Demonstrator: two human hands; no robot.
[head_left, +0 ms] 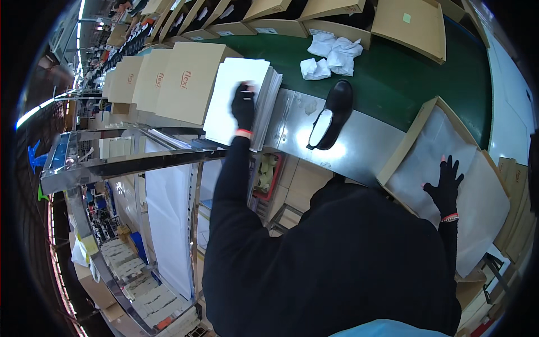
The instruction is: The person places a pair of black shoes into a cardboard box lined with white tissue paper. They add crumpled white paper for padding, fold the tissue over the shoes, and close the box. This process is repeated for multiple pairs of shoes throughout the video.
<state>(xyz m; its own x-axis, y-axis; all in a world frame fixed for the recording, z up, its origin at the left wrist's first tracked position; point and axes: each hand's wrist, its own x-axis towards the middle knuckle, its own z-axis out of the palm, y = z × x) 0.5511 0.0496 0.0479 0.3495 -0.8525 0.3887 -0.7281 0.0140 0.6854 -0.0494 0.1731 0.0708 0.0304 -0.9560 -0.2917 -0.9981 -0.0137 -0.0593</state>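
Observation:
My left hand [243, 106], in a black fingerless glove, is over a thick stack of white paper sheets [224, 112]; motion blurs its fingers, and whether they grip a sheet I cannot make out. Farther right my right hand [445, 188], also gloved, lies with spread fingers on white tissue paper [477, 202]. That paper lines an open cardboard box [407, 140] and hangs over its near side. A single black shoe [339, 106] with a pale insole rests between my hands, partly on the metal plate [370, 132], toe pointing away. Neither hand touches it.
Crumpled white paper wads [331, 56] lie on the green conveyor belt [387, 73] beyond the shoe. Open shoe boxes [410, 28] line the far side. Closed cardboard boxes [188, 78] stand left of the paper stack. A metal frame [135, 163] juts out at left.

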